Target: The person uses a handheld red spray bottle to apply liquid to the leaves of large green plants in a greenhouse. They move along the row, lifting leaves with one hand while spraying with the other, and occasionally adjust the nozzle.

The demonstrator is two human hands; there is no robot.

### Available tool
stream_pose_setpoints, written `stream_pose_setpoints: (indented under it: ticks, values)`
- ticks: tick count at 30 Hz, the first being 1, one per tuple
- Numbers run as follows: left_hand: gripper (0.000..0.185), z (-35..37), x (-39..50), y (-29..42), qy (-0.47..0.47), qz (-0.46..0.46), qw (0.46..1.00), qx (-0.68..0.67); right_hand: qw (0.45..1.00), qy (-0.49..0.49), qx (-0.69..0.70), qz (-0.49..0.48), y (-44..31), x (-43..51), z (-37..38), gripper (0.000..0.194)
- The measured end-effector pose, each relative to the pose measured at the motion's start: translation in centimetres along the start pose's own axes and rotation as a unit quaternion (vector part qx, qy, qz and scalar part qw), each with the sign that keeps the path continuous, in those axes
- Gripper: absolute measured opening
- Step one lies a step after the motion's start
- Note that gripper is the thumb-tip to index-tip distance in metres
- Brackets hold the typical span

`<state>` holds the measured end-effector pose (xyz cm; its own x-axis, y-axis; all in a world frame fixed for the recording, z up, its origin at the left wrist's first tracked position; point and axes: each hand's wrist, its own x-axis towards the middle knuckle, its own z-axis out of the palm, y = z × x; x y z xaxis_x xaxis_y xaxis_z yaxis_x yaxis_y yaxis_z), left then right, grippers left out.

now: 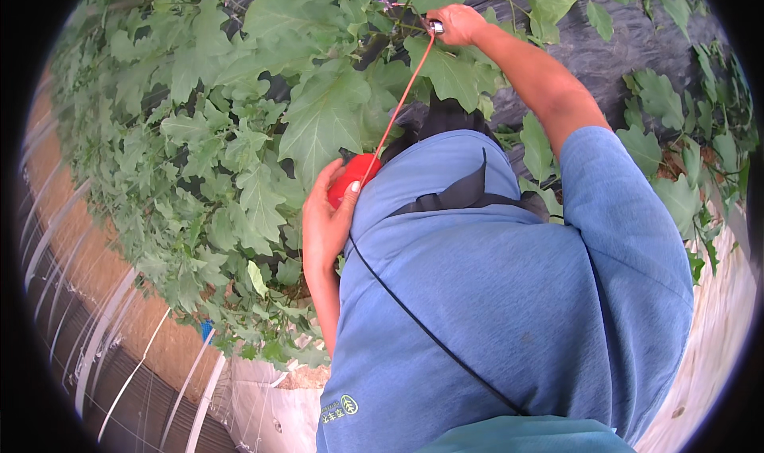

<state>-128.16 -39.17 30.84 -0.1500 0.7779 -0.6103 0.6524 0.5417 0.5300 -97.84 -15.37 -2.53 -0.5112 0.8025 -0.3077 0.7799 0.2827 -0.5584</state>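
My left hand (328,220) curls around a red, rounded object (354,175), perhaps a spool, beside the blue shirt at my waist. A thin red cord (400,112) runs taut from it up to my right hand (455,24). The right hand's fingers are closed on a small shiny metal piece (437,28), whose kind I cannot tell, among leaves and stems. Broad lobed leaves (328,103) of a plant like eggplant lie between and left of the hands. Small pale purple flowers (387,3) show just left of the right hand.
Dark plastic film (609,47) covers the ground at upper right. More leafy plants (656,101) stand at the right. White curved poles (107,315) and strings line the lower left, near bare brown soil (149,333). Pale sheeting (286,411) lies at the bottom.
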Motion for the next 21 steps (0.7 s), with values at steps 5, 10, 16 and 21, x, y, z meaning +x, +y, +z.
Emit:
stream_pose_setpoints:
  ticks: [5,10,16,21]
  values:
    - [0.044,0.0,-0.7,-1.4,-0.006,-0.047,0.996,-0.073,0.998,0.014,-0.029,0.048,-0.3,-2.3,-0.6,0.029]
    - [0.035,-0.1,-0.9,-2.2,-0.005,-0.03,0.999,-0.046,0.988,0.143,-0.007,0.06,-3.1,-7.7,-1.5,0.031]
    - [0.028,-0.2,-0.7,-3.0,-0.033,0.048,0.998,-0.035,0.983,0.038,0.177,0.029,-8.4,-10.2,-1.0,0.026]
    - [0.024,0.1,-0.4,-2.5,-0.051,0.046,0.996,-0.061,0.991,-0.028,0.113,0.061,-11.2,-5.4,-0.9,0.031]
